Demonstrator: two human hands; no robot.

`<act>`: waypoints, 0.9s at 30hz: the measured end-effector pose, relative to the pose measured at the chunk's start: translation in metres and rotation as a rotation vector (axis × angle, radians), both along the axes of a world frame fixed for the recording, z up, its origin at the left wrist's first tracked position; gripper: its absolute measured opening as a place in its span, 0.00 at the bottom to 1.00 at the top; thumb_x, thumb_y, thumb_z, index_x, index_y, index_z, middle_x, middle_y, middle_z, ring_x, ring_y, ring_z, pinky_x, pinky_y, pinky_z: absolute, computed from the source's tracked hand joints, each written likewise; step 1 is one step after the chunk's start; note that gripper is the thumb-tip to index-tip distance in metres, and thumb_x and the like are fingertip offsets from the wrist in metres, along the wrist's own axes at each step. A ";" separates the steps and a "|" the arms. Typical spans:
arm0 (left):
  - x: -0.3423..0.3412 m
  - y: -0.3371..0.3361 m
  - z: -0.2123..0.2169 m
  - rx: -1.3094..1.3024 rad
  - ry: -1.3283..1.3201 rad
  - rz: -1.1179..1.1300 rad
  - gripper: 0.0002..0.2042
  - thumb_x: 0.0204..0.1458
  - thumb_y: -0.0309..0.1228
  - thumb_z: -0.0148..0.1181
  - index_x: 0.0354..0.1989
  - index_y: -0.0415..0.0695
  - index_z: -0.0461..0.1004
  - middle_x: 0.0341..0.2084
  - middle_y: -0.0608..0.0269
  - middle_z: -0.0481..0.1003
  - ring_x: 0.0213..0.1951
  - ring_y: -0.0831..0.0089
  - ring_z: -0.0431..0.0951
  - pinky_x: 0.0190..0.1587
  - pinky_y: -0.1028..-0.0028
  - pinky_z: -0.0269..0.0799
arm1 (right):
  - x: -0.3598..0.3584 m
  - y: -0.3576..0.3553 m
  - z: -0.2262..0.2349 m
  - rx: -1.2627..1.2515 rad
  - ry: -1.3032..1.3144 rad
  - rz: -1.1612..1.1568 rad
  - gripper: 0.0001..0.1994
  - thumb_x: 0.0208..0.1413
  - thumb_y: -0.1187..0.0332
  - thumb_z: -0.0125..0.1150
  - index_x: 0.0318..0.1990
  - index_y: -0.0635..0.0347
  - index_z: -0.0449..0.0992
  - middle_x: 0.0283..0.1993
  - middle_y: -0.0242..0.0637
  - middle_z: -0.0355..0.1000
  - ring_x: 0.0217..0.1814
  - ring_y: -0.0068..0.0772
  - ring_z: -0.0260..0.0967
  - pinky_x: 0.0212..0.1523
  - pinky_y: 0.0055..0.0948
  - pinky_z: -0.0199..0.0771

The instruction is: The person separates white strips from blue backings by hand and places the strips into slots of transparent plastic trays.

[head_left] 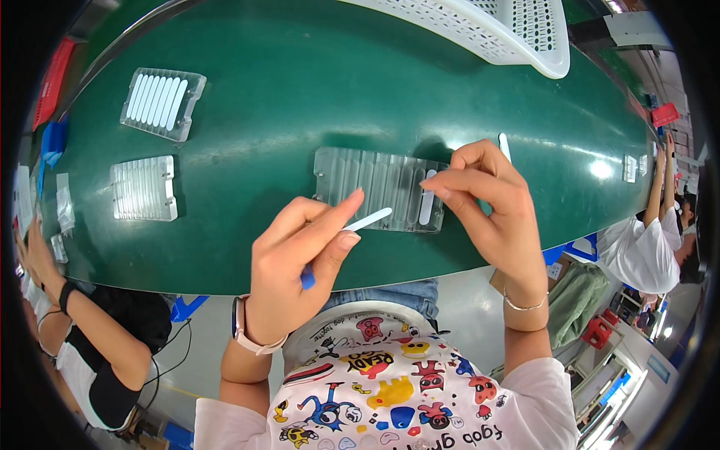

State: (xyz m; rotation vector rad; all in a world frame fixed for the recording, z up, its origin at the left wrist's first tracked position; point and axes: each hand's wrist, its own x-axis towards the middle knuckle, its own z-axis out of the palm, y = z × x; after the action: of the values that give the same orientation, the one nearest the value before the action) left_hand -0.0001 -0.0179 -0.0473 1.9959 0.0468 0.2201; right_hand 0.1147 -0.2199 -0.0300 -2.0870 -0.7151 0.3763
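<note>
My left hand (296, 251) pinches a thin white strip with rounded ends (370, 219) between thumb and finger. A small blue thing (307, 277) shows by its palm; I cannot tell its kind. My right hand (491, 202) is closed at the fingertips over the right end of a clear slotted tray (364, 176). Under those fingertips, a second white strip (426, 208) lies in the rightmost slot. Whether they grip something there is hidden. The other slots of this tray hold no white strips that I can see.
At the left lie a clear tray with several white strips (157, 101) and another slotted tray (142, 189). A loose white strip (505, 146) lies beyond my right hand. A white perforated basket (480, 34) stands at the far edge of the green table (277, 97). Other people work at both sides.
</note>
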 end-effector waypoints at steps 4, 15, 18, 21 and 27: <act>-0.001 0.003 -0.002 -0.118 0.057 0.088 0.09 0.45 0.23 0.67 0.37 0.41 0.81 0.23 0.63 0.75 0.17 0.83 0.63 0.19 0.82 0.56 | 0.015 0.003 0.005 -0.037 0.041 0.190 0.07 0.45 0.82 0.61 0.33 0.64 0.78 0.30 0.34 0.68 0.27 0.25 0.65 0.27 0.22 0.64; -0.012 0.002 -0.007 0.249 -0.426 0.116 0.13 0.35 0.20 0.72 0.33 0.42 0.80 0.26 0.69 0.69 0.16 0.81 0.62 0.15 0.80 0.52 | 0.035 0.029 0.019 -0.350 -0.107 0.269 0.17 0.39 0.74 0.69 0.36 0.61 0.67 0.36 0.36 0.65 0.30 0.35 0.64 0.28 0.31 0.65; -0.019 0.007 -0.001 0.425 -0.432 0.020 0.17 0.30 0.18 0.73 0.33 0.48 0.81 0.29 0.68 0.66 0.19 0.78 0.60 0.18 0.80 0.53 | 0.031 0.026 0.020 -0.392 -0.032 0.304 0.17 0.39 0.73 0.69 0.36 0.60 0.67 0.37 0.35 0.65 0.32 0.36 0.64 0.31 0.31 0.66; -0.016 0.007 -0.003 0.422 -0.518 0.028 0.18 0.31 0.20 0.73 0.35 0.46 0.81 0.26 0.70 0.64 0.17 0.79 0.56 0.17 0.80 0.50 | 0.031 0.026 0.023 -0.409 0.016 0.316 0.17 0.40 0.73 0.68 0.37 0.61 0.67 0.38 0.38 0.66 0.35 0.42 0.66 0.34 0.35 0.67; -0.017 0.013 0.000 0.434 -0.563 0.003 0.18 0.32 0.23 0.72 0.37 0.44 0.80 0.22 0.71 0.64 0.16 0.79 0.55 0.16 0.80 0.50 | 0.022 0.024 0.020 -0.170 -0.238 0.376 0.18 0.39 0.72 0.69 0.40 0.59 0.72 0.43 0.38 0.69 0.41 0.41 0.68 0.38 0.34 0.68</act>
State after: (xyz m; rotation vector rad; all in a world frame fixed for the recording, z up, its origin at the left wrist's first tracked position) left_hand -0.0167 -0.0048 -0.0472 2.2868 -0.3865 0.8448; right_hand 0.1368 -0.1957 -0.0102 -2.1762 -1.2647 0.4100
